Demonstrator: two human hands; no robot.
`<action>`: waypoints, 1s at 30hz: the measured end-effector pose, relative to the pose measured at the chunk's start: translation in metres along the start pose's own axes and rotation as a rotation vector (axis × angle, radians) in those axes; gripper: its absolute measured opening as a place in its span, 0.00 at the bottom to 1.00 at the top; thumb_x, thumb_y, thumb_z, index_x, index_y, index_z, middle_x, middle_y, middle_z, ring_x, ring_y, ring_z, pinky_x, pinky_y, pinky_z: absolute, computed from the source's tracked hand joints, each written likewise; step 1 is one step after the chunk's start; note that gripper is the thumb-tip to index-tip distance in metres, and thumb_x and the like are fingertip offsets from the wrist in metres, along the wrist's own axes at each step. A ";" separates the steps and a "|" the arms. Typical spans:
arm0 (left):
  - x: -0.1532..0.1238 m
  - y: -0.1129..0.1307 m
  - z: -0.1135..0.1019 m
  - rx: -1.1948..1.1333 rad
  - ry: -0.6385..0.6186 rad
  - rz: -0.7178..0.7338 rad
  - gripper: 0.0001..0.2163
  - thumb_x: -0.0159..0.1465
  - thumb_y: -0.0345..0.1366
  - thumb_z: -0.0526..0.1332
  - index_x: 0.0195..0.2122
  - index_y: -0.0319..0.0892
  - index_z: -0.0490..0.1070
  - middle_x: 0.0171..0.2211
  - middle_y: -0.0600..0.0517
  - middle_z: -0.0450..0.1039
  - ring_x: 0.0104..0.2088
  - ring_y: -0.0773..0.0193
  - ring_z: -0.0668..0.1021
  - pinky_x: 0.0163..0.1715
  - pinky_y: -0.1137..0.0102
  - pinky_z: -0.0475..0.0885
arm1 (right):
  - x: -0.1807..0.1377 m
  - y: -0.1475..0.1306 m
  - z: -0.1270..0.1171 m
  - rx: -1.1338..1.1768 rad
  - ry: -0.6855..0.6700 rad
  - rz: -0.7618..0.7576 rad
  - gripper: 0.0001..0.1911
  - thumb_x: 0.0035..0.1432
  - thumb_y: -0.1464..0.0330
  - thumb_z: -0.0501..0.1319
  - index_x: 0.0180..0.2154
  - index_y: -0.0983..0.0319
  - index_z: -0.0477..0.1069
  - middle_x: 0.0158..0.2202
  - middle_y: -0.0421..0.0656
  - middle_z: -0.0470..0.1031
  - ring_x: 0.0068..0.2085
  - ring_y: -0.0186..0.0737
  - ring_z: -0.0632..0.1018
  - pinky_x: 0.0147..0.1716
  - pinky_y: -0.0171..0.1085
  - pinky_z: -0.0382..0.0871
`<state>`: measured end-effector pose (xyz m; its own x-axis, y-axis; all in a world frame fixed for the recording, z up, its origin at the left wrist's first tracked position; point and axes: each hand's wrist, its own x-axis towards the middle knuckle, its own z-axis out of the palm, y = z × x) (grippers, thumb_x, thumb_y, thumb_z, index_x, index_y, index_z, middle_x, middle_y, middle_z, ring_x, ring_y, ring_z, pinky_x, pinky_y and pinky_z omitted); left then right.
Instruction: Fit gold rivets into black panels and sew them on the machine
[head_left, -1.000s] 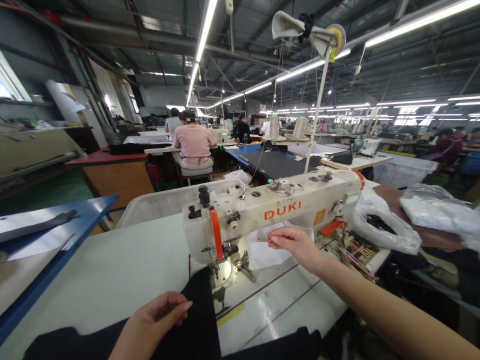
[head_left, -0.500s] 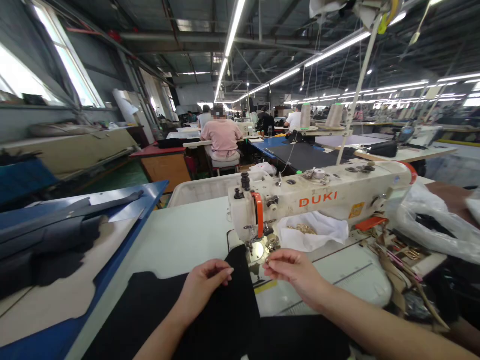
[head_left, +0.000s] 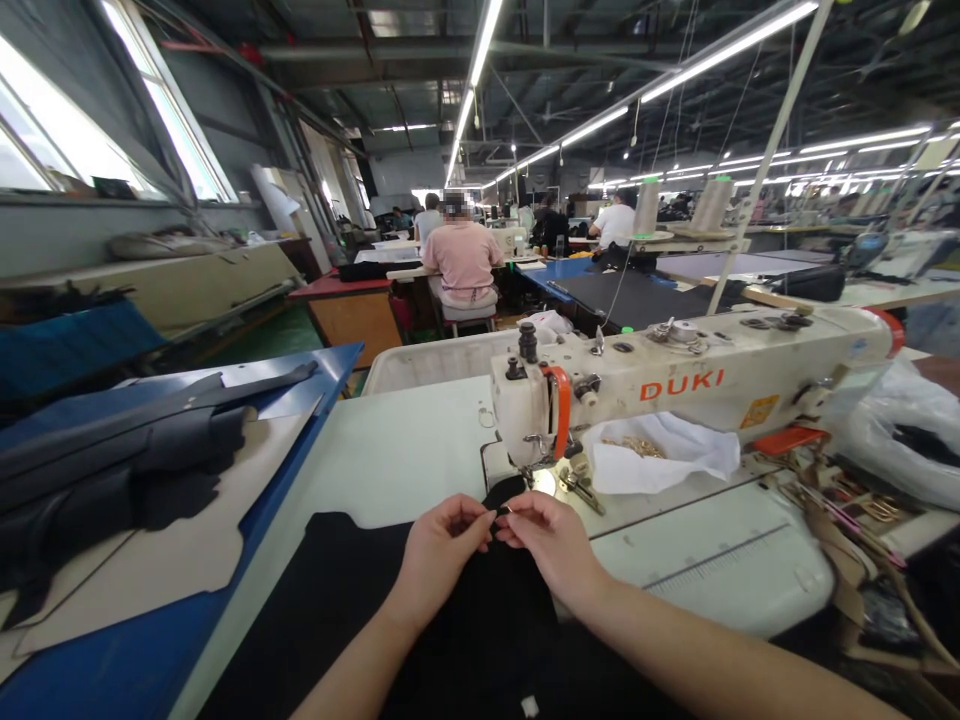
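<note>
My left hand (head_left: 446, 545) is closed in a pinch over the black fabric (head_left: 360, 590); what lies between its fingertips is hidden. Almost touching it, my right hand (head_left: 551, 545) pinches a small shiny metal piece (head_left: 509, 509), too small to name exactly. The fabric's narrow rounded end (head_left: 504, 490) shows just behind both hands, close to the needle area of the white sewing machine (head_left: 529, 425). A white bag (head_left: 664, 465) under the machine's arm holds small gold-coloured metal pieces (head_left: 636, 446).
On the left, a blue table (head_left: 180, 620) carries dark cut pieces (head_left: 127, 470) and a beige sheet (head_left: 217, 530). A white bin (head_left: 420, 352) stands behind the machine. Plastic bags (head_left: 915, 430) and straps lie at right. A person in pink (head_left: 463, 255) sits farther ahead.
My hands have come together, fingertips meeting over the fabric, where they were apart before. The view has shifted, so the machine appears farther right.
</note>
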<state>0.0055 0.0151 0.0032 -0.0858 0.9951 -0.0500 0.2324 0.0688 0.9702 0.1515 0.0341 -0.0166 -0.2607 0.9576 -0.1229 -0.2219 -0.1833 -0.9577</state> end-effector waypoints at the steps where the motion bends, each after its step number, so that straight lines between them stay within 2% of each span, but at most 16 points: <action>1: 0.000 0.000 0.001 0.018 0.015 0.000 0.11 0.52 0.43 0.64 0.24 0.40 0.70 0.18 0.55 0.71 0.21 0.67 0.72 0.25 0.72 0.67 | -0.001 0.000 0.000 -0.007 -0.002 -0.012 0.17 0.45 0.57 0.66 0.31 0.62 0.71 0.27 0.41 0.75 0.30 0.40 0.78 0.34 0.38 0.72; 4: -0.002 -0.001 0.003 0.056 0.040 0.001 0.11 0.52 0.43 0.62 0.23 0.40 0.69 0.17 0.55 0.69 0.20 0.67 0.72 0.24 0.72 0.66 | -0.002 0.003 0.001 -0.037 -0.006 -0.045 0.16 0.49 0.56 0.63 0.32 0.62 0.70 0.27 0.41 0.74 0.30 0.41 0.78 0.34 0.40 0.72; 7: -0.004 -0.002 0.008 0.079 0.062 -0.008 0.10 0.52 0.41 0.62 0.22 0.41 0.68 0.17 0.56 0.69 0.20 0.68 0.71 0.23 0.73 0.65 | 0.000 0.007 0.000 -0.101 -0.004 -0.097 0.11 0.50 0.60 0.61 0.31 0.61 0.67 0.27 0.40 0.73 0.30 0.40 0.77 0.32 0.38 0.71; 12: -0.010 -0.004 0.014 0.047 0.088 -0.004 0.07 0.52 0.37 0.62 0.21 0.42 0.66 0.16 0.56 0.68 0.18 0.69 0.69 0.20 0.74 0.63 | -0.002 0.010 -0.003 -0.404 -0.007 -0.249 0.04 0.53 0.66 0.57 0.30 0.59 0.64 0.27 0.40 0.71 0.29 0.39 0.75 0.31 0.37 0.69; 17: -0.012 -0.010 0.015 -0.112 0.069 -0.046 0.09 0.51 0.38 0.65 0.22 0.41 0.67 0.16 0.55 0.69 0.17 0.70 0.70 0.19 0.74 0.62 | -0.009 0.008 -0.006 -0.570 -0.066 -0.282 0.07 0.57 0.63 0.54 0.33 0.59 0.67 0.30 0.42 0.73 0.32 0.41 0.76 0.33 0.38 0.68; 22: -0.009 -0.011 0.012 -0.239 -0.005 -0.088 0.15 0.48 0.46 0.67 0.25 0.39 0.68 0.18 0.53 0.71 0.17 0.69 0.71 0.19 0.73 0.64 | -0.011 0.004 -0.014 -0.558 -0.111 -0.253 0.14 0.59 0.58 0.53 0.39 0.58 0.71 0.35 0.44 0.76 0.36 0.43 0.77 0.38 0.39 0.69; 26: -0.009 -0.012 0.010 -0.324 -0.075 -0.086 0.19 0.46 0.47 0.70 0.29 0.40 0.66 0.18 0.54 0.72 0.16 0.69 0.71 0.18 0.74 0.63 | -0.003 -0.003 -0.017 -0.488 -0.142 -0.210 0.10 0.52 0.60 0.60 0.31 0.60 0.73 0.31 0.43 0.76 0.34 0.43 0.76 0.36 0.38 0.68; 30: -0.007 -0.015 0.008 -0.354 -0.113 -0.075 0.20 0.46 0.47 0.71 0.29 0.40 0.64 0.18 0.54 0.72 0.16 0.69 0.72 0.18 0.75 0.63 | 0.004 -0.006 -0.013 -0.281 -0.241 -0.055 0.11 0.46 0.60 0.65 0.26 0.62 0.72 0.23 0.40 0.73 0.27 0.38 0.73 0.29 0.35 0.66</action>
<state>0.0108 0.0076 -0.0125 0.0220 0.9911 -0.1309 -0.1213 0.1326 0.9837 0.1643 0.0423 -0.0147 -0.4764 0.8785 -0.0361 0.0156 -0.0326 -0.9993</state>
